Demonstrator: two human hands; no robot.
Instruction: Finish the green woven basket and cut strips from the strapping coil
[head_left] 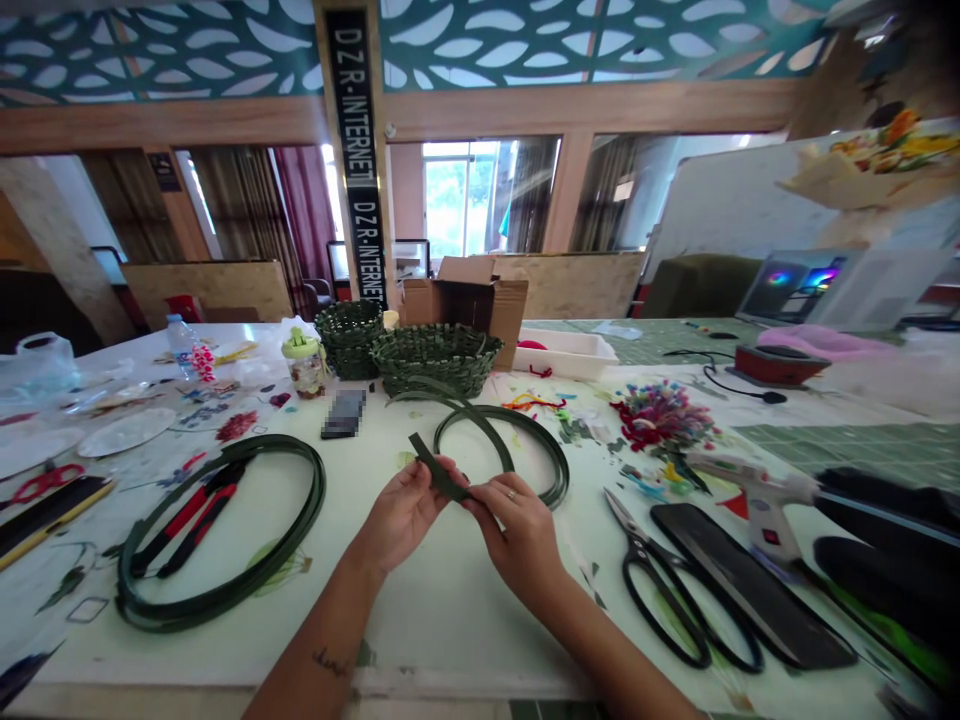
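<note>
Both hands meet over the middle of the table, pinching a flat dark green weaving strip (437, 468). My left hand (409, 508) grips it near its free end, which points up and to the left. Fingers of my right hand (521, 525) are closed on the strip close beside the left fingertips. Behind the hands lies a loose coil of green strip (559, 460); whether the held piece joins it is hidden by my right hand. At the left, a second green coil (319, 490) surrounds red-handled pliers (196, 515).
Large black scissors (660, 580), a dark flat case (750, 585) and a glue gun (772, 510) lie at the right. Two woven green baskets (439, 365) (349, 340) stand at the back by a cardboard box (510, 315). A lidded cup (304, 365) and red scissors (49, 483) are leftward.
</note>
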